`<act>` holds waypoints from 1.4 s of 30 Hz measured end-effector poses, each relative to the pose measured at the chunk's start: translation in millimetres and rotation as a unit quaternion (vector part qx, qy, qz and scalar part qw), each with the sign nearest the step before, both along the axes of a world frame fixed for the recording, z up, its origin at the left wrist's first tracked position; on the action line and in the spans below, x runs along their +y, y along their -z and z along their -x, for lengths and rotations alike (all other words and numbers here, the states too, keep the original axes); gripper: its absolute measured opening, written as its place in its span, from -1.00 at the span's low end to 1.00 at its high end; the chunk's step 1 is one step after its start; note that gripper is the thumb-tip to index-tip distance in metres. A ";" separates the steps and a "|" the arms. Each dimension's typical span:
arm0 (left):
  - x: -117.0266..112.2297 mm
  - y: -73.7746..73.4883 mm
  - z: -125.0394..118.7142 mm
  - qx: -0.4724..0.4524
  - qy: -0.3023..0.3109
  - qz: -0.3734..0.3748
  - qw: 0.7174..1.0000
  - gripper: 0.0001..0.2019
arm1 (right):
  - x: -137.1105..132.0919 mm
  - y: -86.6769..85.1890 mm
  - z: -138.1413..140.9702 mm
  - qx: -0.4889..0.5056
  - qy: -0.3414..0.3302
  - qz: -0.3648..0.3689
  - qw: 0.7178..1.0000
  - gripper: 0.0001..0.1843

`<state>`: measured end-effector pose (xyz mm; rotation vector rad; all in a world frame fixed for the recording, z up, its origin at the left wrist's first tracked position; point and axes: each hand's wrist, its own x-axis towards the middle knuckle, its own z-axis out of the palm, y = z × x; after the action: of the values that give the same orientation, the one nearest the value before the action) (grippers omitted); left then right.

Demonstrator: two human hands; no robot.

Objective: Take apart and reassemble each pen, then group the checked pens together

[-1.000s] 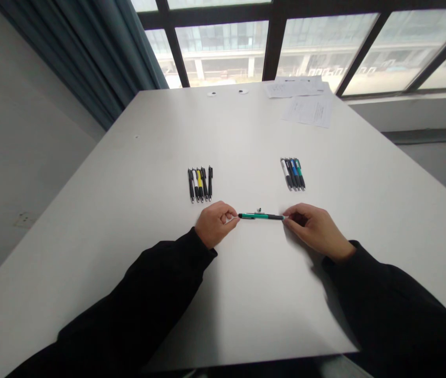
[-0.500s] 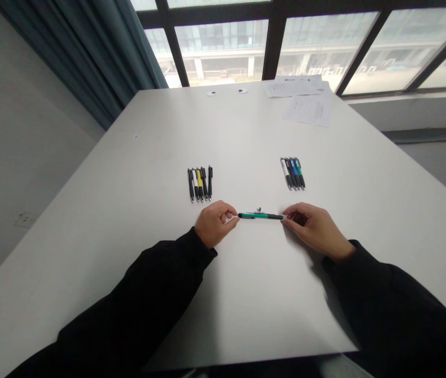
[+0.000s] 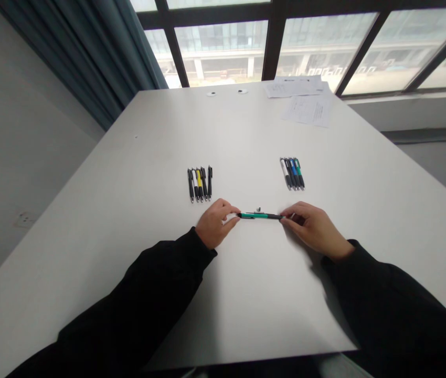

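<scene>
A green pen (image 3: 260, 216) with a dark grip lies crosswise between my hands, low over the table. My left hand (image 3: 217, 223) pinches its black end between thumb and forefinger. At the opposite end, by the dark grip, the fingertips of my right hand (image 3: 309, 226) are closed on the tip. Just beyond the pen rest a small dark part (image 3: 258, 209) and a thin dark piece, too small to name. Past my left hand lies a row of several pens (image 3: 200, 185), black, white and yellow. Another row of pens (image 3: 293, 174), white, black, blue and green, lies beyond my right hand.
The white table (image 3: 246, 294) reaches to the window (image 3: 223, 50). Printed papers (image 3: 305, 109) lie at its far right corner. Two small white oval pieces (image 3: 242, 91) are along the far edge. A blue-grey curtain (image 3: 128, 58) hangs at the back left.
The fingers of my left hand have shifted slightly on the pen's end, with the forefinger reaching a bit further. The right hand and the pen have hardly moved.
</scene>
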<state>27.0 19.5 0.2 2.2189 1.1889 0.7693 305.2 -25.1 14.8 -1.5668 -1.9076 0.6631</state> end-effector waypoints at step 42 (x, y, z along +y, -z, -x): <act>-41.7 -2.3 -39.2 -0.322 0.161 0.560 0.747 -0.51 | 4.3 3.1 12.0 -0.094 -0.150 -0.119 0.977 -0.89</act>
<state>66.2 -22.2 2.5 0.9492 0.5777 0.3997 293.1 -20.8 11.7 -1.2404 -2.2981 0.3980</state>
